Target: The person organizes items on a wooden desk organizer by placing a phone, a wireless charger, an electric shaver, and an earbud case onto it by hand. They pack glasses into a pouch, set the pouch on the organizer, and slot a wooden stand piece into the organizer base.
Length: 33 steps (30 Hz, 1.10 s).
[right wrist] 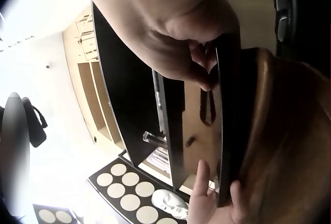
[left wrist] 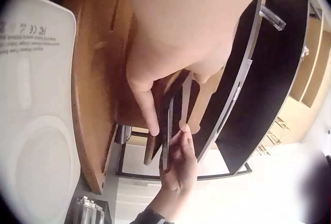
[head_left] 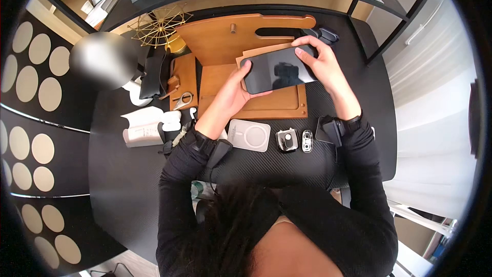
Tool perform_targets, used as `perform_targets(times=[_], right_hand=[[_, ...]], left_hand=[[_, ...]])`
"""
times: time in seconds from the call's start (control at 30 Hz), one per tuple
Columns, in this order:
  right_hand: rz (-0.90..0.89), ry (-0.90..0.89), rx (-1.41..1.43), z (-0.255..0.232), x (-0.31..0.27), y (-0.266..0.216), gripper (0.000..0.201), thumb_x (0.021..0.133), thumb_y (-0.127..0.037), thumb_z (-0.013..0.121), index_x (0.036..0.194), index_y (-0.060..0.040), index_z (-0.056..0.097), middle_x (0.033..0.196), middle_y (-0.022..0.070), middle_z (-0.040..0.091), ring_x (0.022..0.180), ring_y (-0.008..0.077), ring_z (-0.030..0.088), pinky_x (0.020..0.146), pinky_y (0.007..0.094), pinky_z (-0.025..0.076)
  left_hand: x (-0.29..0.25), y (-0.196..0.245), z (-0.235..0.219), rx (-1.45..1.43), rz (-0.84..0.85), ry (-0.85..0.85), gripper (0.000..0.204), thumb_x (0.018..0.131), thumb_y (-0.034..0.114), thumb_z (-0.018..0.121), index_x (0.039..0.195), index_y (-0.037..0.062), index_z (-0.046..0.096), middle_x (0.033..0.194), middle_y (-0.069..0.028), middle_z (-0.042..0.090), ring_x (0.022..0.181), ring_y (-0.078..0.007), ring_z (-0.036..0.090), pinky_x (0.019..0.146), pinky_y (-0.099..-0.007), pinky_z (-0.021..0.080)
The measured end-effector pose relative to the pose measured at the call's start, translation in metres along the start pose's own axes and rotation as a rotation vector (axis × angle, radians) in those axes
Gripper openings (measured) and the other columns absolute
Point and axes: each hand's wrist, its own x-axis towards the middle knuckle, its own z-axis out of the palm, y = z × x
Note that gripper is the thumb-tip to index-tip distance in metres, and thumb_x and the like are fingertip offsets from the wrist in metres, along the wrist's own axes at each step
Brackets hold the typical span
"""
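The left hand [head_left: 233, 92] pinches the left end of the black phone [head_left: 279, 69] and the right hand [head_left: 320, 64] grips its right end, so the phone hangs screen-up above the wooden stand [head_left: 241, 36], its long axis running left to right (tilted slightly up toward the right). On the black tabletop [head_left: 123, 184] nearer the person lie, from the left, a white case [head_left: 143, 128], a white charging pad [head_left: 249, 135] and two small clear-cased gadgets [head_left: 294, 141]. A key ring [head_left: 182, 100] rests in the stand's left tray.
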Motion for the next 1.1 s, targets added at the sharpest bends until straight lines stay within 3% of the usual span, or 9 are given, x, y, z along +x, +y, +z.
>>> perform_targets(times=[0.1, 0.17, 0.3, 0.37, 0.4, 0.43, 0.5, 0.73, 1.1], right_hand=[[-0.137, 0.076, -0.240, 0.006, -0.010, -0.002, 0.019, 0.087, -0.008, 0.069, 0.105, -0.0023, 0.066, 0.108, 0.0129, 0.063, 0.105, 0.0276, 0.061, 0.096, 0.0339, 0.044], [-0.337, 0.155, -0.354, 0.009, -0.011, 0.005, 0.027, 0.085, -0.009, 0.070, 0.109, -0.0008, 0.063, 0.098, 0.0126, 0.063, 0.096, 0.0289, 0.062, 0.087, 0.0339, 0.047], [-0.357, 0.153, -0.635, -0.005, -0.016, -0.010, 0.039, 0.085, -0.015, 0.073, 0.117, 0.0018, 0.058, 0.093, 0.0130, 0.060, 0.092, 0.0275, 0.062, 0.083, 0.0363, 0.049], [0.196, -0.215, -0.323, -0.021, -0.013, -0.015, 0.053, 0.086, -0.021, 0.074, 0.127, 0.0029, 0.050, 0.088, 0.0119, 0.058, 0.084, 0.0231, 0.063, 0.073, 0.0374, 0.051], [0.317, -0.329, -0.258, -0.027, -0.011, -0.015, 0.060, 0.089, -0.023, 0.073, 0.135, 0.0031, 0.043, 0.085, 0.0120, 0.057, 0.074, 0.0185, 0.066, 0.062, 0.0330, 0.054], [0.318, -0.327, -0.257, -0.031, -0.010, -0.011, 0.060, 0.089, -0.023, 0.073, 0.135, 0.0031, 0.043, 0.085, 0.0120, 0.057, 0.074, 0.0185, 0.066, 0.062, 0.0330, 0.054], [0.479, -0.442, 0.140, -0.036, -0.011, -0.001, 0.064, 0.092, -0.023, 0.070, 0.140, 0.0035, 0.035, 0.086, 0.0136, 0.059, 0.066, 0.0176, 0.068, 0.057, 0.0270, 0.056], [0.539, -0.399, 0.243, -0.035, -0.007, 0.001, 0.064, 0.093, -0.014, 0.067, 0.140, 0.0044, 0.028, 0.088, 0.0115, 0.058, 0.073, 0.0261, 0.072, 0.064, 0.0296, 0.062], [0.555, -0.377, 0.240, -0.035, -0.008, -0.011, 0.054, 0.092, -0.011, 0.068, 0.131, 0.0008, 0.033, 0.083, 0.0057, 0.055, 0.074, 0.0206, 0.070, 0.069, 0.0298, 0.062]], left_hand=[[-0.001, 0.000, 0.003, 0.118, 0.071, 0.071, 0.050, 0.102, 0.037, 0.050, 0.139, 0.0037, 0.042, 0.134, -0.0127, 0.056, 0.114, -0.0262, 0.063, 0.091, -0.0506, 0.056], [-0.001, -0.001, 0.001, 0.097, 0.041, 0.084, 0.046, 0.101, 0.035, 0.054, 0.135, 0.0050, 0.047, 0.126, -0.0118, 0.061, 0.111, -0.0259, 0.065, 0.092, -0.0481, 0.055], [0.004, -0.003, -0.018, 0.089, -0.025, 0.070, 0.046, 0.100, 0.037, 0.055, 0.131, 0.0037, 0.052, 0.120, -0.0112, 0.065, 0.108, -0.0242, 0.066, 0.090, -0.0448, 0.056], [0.005, -0.002, -0.020, 0.074, -0.023, 0.058, 0.045, 0.099, 0.038, 0.056, 0.127, 0.0027, 0.056, 0.117, -0.0117, 0.067, 0.106, -0.0237, 0.067, 0.087, -0.0416, 0.058], [0.006, -0.002, -0.021, 0.075, -0.025, 0.060, 0.045, 0.099, 0.038, 0.056, 0.127, 0.0027, 0.056, 0.117, -0.0117, 0.067, 0.106, -0.0237, 0.067, 0.087, -0.0416, 0.058], [0.008, -0.001, -0.021, 0.056, -0.010, 0.085, 0.045, 0.099, 0.038, 0.056, 0.127, 0.0025, 0.055, 0.119, -0.0126, 0.066, 0.106, -0.0241, 0.067, 0.086, -0.0414, 0.058], [0.010, -0.001, -0.020, 0.040, 0.002, 0.109, 0.045, 0.099, 0.037, 0.056, 0.127, 0.0023, 0.055, 0.120, -0.0135, 0.066, 0.106, -0.0245, 0.067, 0.086, -0.0411, 0.059], [0.012, -0.004, -0.023, 0.043, 0.035, 0.157, 0.045, 0.100, 0.037, 0.054, 0.129, 0.0021, 0.054, 0.122, -0.0136, 0.065, 0.107, -0.0262, 0.066, 0.087, -0.0423, 0.059], [0.011, -0.001, -0.018, 0.110, 0.073, 0.145, 0.042, 0.103, 0.034, 0.048, 0.129, 0.0017, 0.048, 0.123, -0.0148, 0.062, 0.110, -0.0267, 0.065, 0.090, -0.0473, 0.057]])
